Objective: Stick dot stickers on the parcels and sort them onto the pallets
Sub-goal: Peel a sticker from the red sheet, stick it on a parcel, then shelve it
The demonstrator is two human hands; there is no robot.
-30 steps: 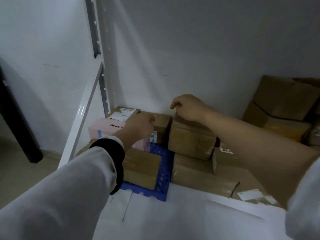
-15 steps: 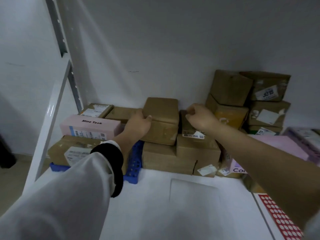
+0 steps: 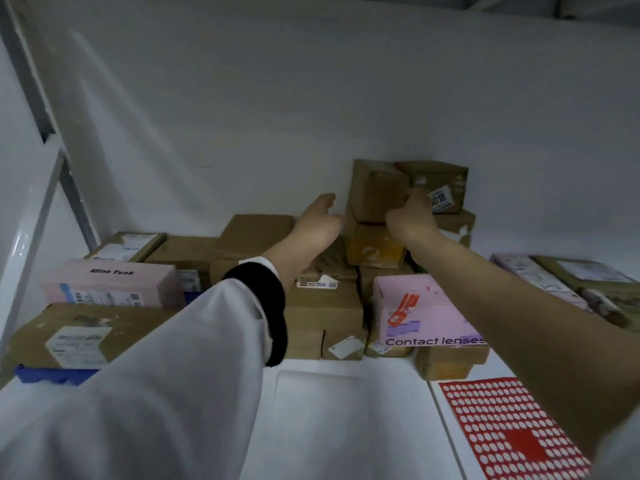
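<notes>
A brown parcel (image 3: 375,188) tops a stack of cardboard boxes against the back wall. My left hand (image 3: 320,223) reaches toward its left side with fingers stretched out, holding nothing. My right hand (image 3: 412,216) touches the parcel's right front edge, fingers pointing up. A second brown parcel (image 3: 446,178) with a white label sits right beside it. To the left, a blue pallet (image 3: 45,374) carries several parcels, among them a pink "Mine Took" box (image 3: 110,282). A red dot sticker sheet (image 3: 509,431) lies on the white table at the lower right.
A pink "Contact lenses" box (image 3: 422,313) and other brown parcels crowd the middle below my arms. More flat parcels (image 3: 554,282) lie at the far right. A white shelf post (image 3: 27,237) rises at the left. The white table (image 3: 346,427) stretches in front.
Both hands left the brown box set on the pallet stack and moved right and up to the tall stack by the wall. The view swung right, bringing the sticker sheet into sight.
</notes>
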